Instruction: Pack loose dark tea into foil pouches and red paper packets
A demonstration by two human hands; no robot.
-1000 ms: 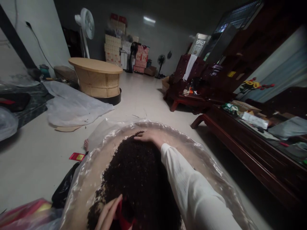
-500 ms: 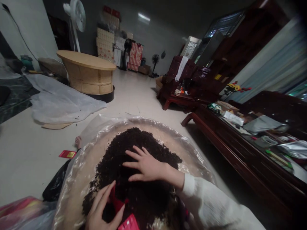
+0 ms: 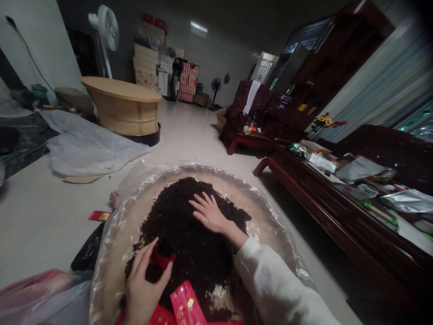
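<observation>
A heap of dark loose leaves, tea by its look [image 3: 196, 243], lies in a wide round tray lined with clear plastic [image 3: 267, 212]. My left hand [image 3: 145, 275] grips a small red packet [image 3: 165, 262] between thumb and fingers, its mouth gaping towards the heap. My right hand [image 3: 210, 214] rests over the far part of the heap, fingers spread and holding nothing. Red packets with gold print [image 3: 187, 303] lie at the near edge of the tray, beside my left hand. Whether leaves are inside the held packet is hard to make out.
A dark wooden table [image 3: 314, 212] covered with bags and papers stands on the right. A round woven basket with a flat lid [image 3: 123, 106] and plastic sheeting [image 3: 91, 144] are at the left. One red packet [image 3: 99, 215] and a black bag [image 3: 88, 248] lie beside the tray.
My right hand has shifted up and away over the leaves. My left hand has lifted slightly with the red packet, its opening now more visible. The view has tilted a little.
</observation>
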